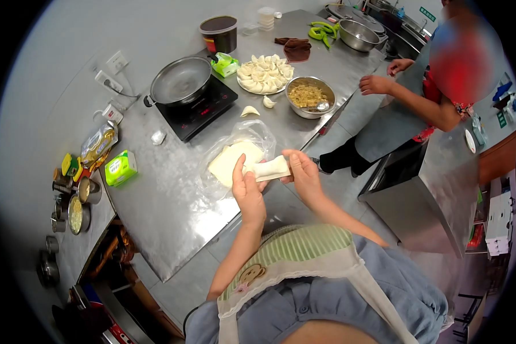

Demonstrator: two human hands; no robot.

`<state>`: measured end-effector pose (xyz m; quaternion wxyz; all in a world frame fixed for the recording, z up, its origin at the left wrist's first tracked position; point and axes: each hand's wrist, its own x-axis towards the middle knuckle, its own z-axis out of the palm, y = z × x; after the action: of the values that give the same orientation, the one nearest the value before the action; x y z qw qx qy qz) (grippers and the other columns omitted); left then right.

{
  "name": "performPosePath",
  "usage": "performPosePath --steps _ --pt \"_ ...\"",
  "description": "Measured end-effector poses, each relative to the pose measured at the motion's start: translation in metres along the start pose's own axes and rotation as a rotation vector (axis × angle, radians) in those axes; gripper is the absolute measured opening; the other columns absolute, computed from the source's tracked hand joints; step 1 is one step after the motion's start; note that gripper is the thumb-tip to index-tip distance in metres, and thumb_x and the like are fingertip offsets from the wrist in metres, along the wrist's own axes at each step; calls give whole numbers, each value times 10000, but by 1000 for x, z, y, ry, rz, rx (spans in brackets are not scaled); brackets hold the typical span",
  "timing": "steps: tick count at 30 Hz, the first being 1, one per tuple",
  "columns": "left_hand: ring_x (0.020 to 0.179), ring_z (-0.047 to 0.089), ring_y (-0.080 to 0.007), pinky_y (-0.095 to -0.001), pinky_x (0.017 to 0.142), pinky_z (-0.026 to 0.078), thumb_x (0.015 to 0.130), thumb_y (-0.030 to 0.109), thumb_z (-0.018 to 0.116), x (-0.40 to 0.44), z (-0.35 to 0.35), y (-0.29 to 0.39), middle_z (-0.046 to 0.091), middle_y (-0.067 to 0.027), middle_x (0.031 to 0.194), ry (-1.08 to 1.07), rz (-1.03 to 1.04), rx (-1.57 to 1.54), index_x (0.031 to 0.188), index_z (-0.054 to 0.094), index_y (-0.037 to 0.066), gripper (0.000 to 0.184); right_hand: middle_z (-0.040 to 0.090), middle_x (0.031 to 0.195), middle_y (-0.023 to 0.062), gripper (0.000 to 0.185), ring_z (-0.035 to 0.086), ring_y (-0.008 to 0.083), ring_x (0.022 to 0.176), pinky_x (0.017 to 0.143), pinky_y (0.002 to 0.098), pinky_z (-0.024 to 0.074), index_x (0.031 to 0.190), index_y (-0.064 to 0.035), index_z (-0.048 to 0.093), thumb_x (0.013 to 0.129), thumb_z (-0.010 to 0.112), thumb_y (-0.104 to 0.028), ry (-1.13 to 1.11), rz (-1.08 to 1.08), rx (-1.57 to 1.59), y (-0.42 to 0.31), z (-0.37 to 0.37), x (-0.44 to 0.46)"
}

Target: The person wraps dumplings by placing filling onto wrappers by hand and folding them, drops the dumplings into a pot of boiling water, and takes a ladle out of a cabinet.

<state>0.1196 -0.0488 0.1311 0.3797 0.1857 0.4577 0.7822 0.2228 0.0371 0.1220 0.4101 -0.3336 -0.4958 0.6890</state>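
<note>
My left hand and my right hand pinch the two ends of a folded dumpling wrapper, held in front of the table's edge. Whether filling is inside it I cannot see. Just left of and behind my left hand, a stack of pale dumpling wrappers lies in an opened clear plastic bag. Beyond it, two loose dumplings rest on the metal table. A plate heaped with dumplings stands farther back. Right of that is a steel bowl of chopped filling with a spoon in it.
A lidded pan sits on a black induction cooker at the left. Tissue packs, a dark tub, green peppers and another steel bowl are around the table. A person in an apron stands across at the right.
</note>
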Motion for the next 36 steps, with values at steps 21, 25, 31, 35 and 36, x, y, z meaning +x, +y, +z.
performPosePath --steps 21,25,31,35,36 --pt "1148 589 -280 -306 883 523 1022 262 468 -5 48 -33 498 -254 1339 -73 -15 -17 1392 358 -36 488 624 752 32 189 560 75 656 570 254 448 913 -17 597 978 587 -194 107 -232 -346 4 -50 1" --pt "1080 627 -264 -249 764 544 1003 332 524 9 34 -48 536 -258 1306 -75 -21 -26 1344 415 -78 544 636 764 97 198 616 147 715 647 318 485 909 -11 592 961 604 -201 161 -287 -475 -1 -47 0" --pt "999 649 -238 -249 741 534 1018 281 482 -8 42 -40 600 -223 1207 -26 -3 88 1262 484 -98 451 642 802 155 204 653 242 734 658 340 491 898 -12 586 931 629 -209 143 -351 -587 -21 -52 -19" --pt "1000 645 -240 -282 786 537 1020 247 451 7 27 -38 609 -180 1158 -60 -1 143 1248 496 -71 393 647 787 107 242 638 193 730 659 328 493 897 -2 596 949 619 -237 79 -314 -574 -19 -48 -18" --pt "1021 639 -253 -305 824 541 1019 243 453 12 24 -36 609 -158 1125 -84 -42 106 1239 503 -52 371 645 826 75 278 617 162 731 660 307 491 966 -8 609 968 595 -286 51 -315 -370 -8 -44 -6"
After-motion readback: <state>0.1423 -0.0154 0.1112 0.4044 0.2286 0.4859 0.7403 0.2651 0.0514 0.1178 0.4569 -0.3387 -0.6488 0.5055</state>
